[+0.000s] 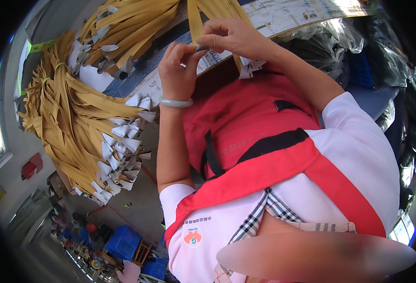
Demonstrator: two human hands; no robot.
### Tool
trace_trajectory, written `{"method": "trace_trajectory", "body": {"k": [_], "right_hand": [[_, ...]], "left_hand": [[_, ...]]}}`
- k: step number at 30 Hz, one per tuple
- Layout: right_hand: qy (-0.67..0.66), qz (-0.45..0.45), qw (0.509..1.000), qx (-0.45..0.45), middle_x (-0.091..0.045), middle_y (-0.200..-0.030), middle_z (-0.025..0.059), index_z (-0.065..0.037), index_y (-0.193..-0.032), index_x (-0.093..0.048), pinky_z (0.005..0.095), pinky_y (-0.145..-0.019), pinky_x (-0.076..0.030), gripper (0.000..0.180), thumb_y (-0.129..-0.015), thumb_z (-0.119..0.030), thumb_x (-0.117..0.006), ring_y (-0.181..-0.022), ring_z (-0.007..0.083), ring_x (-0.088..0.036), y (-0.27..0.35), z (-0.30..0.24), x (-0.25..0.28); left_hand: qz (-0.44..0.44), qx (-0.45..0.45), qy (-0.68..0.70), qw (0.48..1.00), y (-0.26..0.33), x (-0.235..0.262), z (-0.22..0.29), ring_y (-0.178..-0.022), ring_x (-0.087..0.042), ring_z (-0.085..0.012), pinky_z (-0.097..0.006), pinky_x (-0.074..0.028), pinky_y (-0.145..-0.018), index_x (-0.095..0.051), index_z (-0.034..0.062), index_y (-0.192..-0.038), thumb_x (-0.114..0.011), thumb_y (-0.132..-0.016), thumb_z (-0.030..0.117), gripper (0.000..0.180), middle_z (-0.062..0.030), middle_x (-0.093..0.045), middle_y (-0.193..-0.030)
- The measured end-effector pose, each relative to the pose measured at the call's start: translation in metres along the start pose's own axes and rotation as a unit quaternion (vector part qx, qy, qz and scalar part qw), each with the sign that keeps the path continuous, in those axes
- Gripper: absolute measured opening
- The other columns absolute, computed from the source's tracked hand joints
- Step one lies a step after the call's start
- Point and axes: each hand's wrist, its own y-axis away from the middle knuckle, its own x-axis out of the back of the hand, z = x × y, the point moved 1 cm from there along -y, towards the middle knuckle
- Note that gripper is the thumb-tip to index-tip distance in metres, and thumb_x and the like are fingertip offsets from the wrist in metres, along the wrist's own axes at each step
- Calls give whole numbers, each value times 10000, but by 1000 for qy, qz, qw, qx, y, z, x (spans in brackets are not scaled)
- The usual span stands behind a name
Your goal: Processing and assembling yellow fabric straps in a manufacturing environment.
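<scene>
Strap point(194, 21) pinched by both hands: left point(178, 70) and right point(231, 37) gripping small grey clip point(201, 48) on it; strap bundle point(75, 127) left of hands.

A printed, worn worktable point(283, 16) carries heaped bundles of tan straps point(75, 127) tipped with grey tabs
</scene>
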Motion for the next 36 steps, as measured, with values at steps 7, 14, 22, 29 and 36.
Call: {"method": "trace_trajectory", "body": {"k": [7, 14, 22, 29, 36], "right_hand": [[38, 176, 982, -52, -564, -741, -39, -50, -946, -646, 213, -620, -426, 236, -964, -285, -641, -677, 41, -513, 14, 74, 96], [138, 67, 987, -37, -571, -797, -38, -32, -962, -635, 213, -695, -438, 187, -960, -219, -648, -757, 28, -511, 69, 33, 96], [406, -44, 913, -13, -570, -975, 79, -80, -915, -617, 394, -766, -489, 155, -866, -215, -676, -928, 293, -611, 77, 20, 39], [317, -47, 946, 52, -556, -935, 103, -51, -909, -587, 386, -735, -486, 129, -869, -153, -655, -866, 312, -594, 66, 3, 30], [294, -63, 951, 70, -555, -920, 108, -35, -904, -585, 368, -724, -482, 126, -884, -146, -640, -856, 295, -589, 63, 5, 27]], "left_hand": [[175, 63, 69, 980, 3, 61, -21, -679, -605, -108, -230, -449, -544, -576, 11, -833, -707, -897, 57, 153, -38, -600, -738], [357, 62, -9, 932, 11, 110, -44, -822, -620, -109, -228, -507, -663, -611, 9, -1111, -652, -928, 25, 189, -82, -625, -1001], [3, 34, 43, 999, 22, -33, -4, -836, -636, -186, -283, -517, -709, -682, 28, -1005, -672, -851, -35, 167, -101, -642, -1001], [-108, -117, -52, 986, 13, -51, 13, -1061, -577, -351, -374, -486, -895, -644, 33, -1111, -674, -803, -19, 314, -157, -599, -1121], [40, 153, 570, 806, -11, 10, 16, -1408, -335, -405, -582, -346, -1126, -225, 111, -1541, -352, -730, -220, 885, -197, -295, -1536]]}}
